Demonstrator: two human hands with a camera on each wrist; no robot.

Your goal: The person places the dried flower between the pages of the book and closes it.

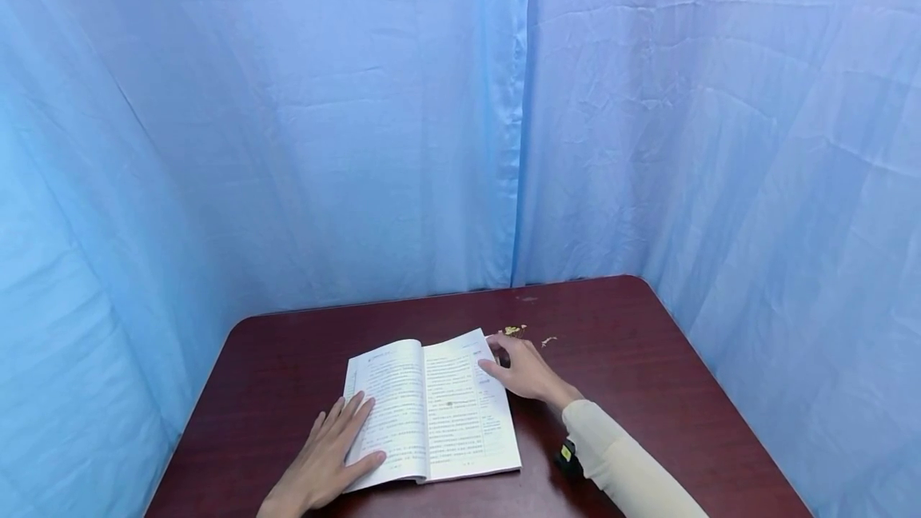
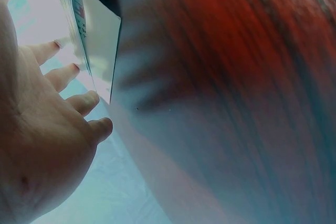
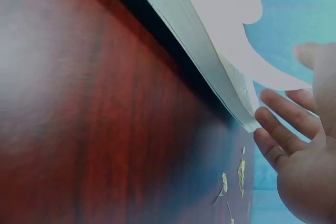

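An open book [image 1: 471, 414] with printed pages lies on the dark red table. My left hand [image 1: 327, 454] rests on its left page near the outer edge, fingers spread; in the left wrist view those fingertips [image 2: 89, 100] reach the book's side. At the upper right edge of the book is my right hand [image 1: 528, 370], its fingers loosely extended. In the right wrist view a page [image 3: 262, 69] curves up off the stack towards the right hand [image 3: 304, 145]. The thumb is apart from that page, with the other fingers below it; the contact is partly hidden.
Small yellow dried sprigs [image 1: 514, 331] lie on the table [image 1: 619, 326] beyond the right hand. A black device with a yellow-green label [image 1: 567, 454] is at the right sleeve [image 1: 626, 454]. Blue curtains [image 1: 360, 142] hang around the table's far and side edges.
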